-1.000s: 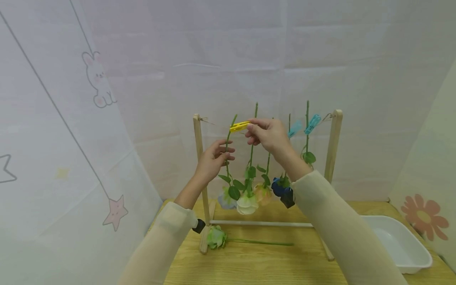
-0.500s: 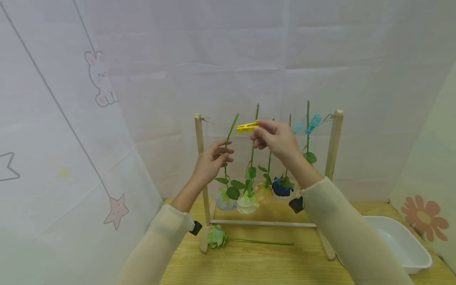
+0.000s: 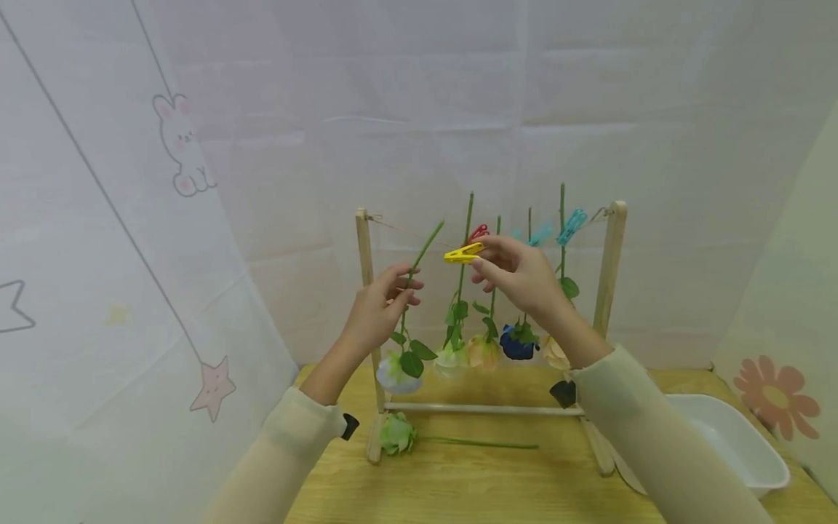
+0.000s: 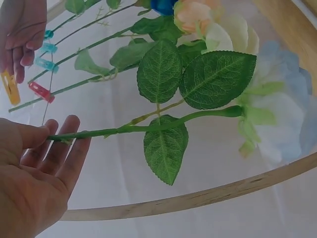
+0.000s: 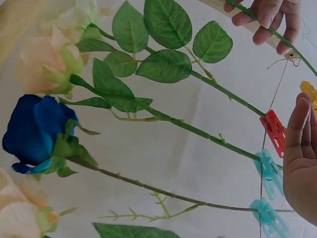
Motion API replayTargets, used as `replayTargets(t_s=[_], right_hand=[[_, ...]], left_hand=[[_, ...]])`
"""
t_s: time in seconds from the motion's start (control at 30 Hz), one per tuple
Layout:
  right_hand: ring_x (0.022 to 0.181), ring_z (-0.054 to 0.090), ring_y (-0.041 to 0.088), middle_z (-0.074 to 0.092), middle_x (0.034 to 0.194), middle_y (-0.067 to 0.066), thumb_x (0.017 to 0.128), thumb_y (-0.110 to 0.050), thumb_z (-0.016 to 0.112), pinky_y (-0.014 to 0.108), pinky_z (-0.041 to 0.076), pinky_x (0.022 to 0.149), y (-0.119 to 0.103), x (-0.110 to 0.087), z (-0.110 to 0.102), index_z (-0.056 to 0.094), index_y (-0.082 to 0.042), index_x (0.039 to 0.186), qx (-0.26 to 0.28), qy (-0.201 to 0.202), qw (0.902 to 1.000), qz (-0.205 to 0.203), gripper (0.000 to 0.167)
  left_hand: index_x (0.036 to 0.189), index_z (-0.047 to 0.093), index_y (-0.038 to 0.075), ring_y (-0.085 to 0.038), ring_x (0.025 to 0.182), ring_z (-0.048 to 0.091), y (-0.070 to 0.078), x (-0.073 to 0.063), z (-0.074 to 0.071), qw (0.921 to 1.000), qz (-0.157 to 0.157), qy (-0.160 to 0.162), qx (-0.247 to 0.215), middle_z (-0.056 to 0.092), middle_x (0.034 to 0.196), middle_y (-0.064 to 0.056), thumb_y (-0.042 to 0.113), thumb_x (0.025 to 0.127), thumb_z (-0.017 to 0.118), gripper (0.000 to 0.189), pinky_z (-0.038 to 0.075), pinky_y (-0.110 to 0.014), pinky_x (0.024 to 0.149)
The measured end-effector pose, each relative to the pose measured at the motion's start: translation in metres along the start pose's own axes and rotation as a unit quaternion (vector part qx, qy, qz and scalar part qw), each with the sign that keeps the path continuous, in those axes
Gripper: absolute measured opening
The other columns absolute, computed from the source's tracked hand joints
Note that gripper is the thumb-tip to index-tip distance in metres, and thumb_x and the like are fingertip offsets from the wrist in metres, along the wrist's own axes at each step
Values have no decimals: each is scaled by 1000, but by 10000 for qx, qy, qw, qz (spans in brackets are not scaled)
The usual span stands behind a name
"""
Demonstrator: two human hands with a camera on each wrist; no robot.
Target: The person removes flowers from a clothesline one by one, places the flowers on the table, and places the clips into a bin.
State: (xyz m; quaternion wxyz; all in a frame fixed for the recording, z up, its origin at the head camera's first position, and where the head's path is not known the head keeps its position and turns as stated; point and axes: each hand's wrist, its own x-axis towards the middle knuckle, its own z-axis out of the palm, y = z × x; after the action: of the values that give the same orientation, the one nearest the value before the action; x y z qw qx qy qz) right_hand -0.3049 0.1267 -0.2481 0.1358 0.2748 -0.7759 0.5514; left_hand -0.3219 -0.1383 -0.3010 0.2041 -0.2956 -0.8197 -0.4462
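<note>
My left hand (image 3: 380,309) holds a pale blue-white artificial rose (image 3: 398,375) by its green stem (image 4: 104,132), between thumb and fingers. The bloom hangs down and the stem's upper end leans right. A yellow clothespin (image 3: 462,253) is pinched by my right hand (image 3: 520,280), apart from that stem and in front of the string. A red clothespin (image 5: 273,133) and blue clothespins (image 5: 269,173) grip other stems on the string (image 5: 280,89). Upside down there hang a white rose (image 3: 452,358), a peach rose (image 3: 484,353), a blue rose (image 5: 37,131) and another pale peach rose (image 3: 556,354).
A wooden frame with a left post (image 3: 365,247) and right post (image 3: 610,269) carries the string. A white crossbar (image 3: 484,410) runs low between them. A green rose (image 3: 397,434) lies on the wooden table (image 3: 458,487). At right stands a white basin (image 3: 733,437).
My right hand has drawn the yellow clothespin rightward and slightly down, away from the stem. My left hand has shifted the pale blue-white rose left and down, and its stem tilts more.
</note>
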Motion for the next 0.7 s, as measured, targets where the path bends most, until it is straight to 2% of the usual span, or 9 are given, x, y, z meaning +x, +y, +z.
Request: replayTargets(t_s=[0.17,0.4,0.7], right_hand=[[90,71,24,70,115,15,102,-20,64,30,60,69,7,-8,-4,57,-2,139,-92,-133,9999,-12,41],[89,70,18,69,114,15,102,-17,63,30,60,71,18,-23,-8,58,-4,137,-148,-189,9997,-7,38],[92,70,19,69,117,18,101,-19,64,30,61,73,28,-38,-10,60,-4,136,1,-89,9999,118,38]], left_hand=[[139,56,12,-20,90,73,1,-6,-1,9998,143,-60,161,73,113,-8,-1,101,57,40,61,-30,77],[139,56,7,-19,89,73,2,-15,-1,9986,265,-200,406,73,113,-9,-1,101,57,38,60,-28,73],[137,58,9,-18,88,74,4,-26,-1,9965,402,-303,671,74,112,-8,0,101,57,37,60,-27,75]])
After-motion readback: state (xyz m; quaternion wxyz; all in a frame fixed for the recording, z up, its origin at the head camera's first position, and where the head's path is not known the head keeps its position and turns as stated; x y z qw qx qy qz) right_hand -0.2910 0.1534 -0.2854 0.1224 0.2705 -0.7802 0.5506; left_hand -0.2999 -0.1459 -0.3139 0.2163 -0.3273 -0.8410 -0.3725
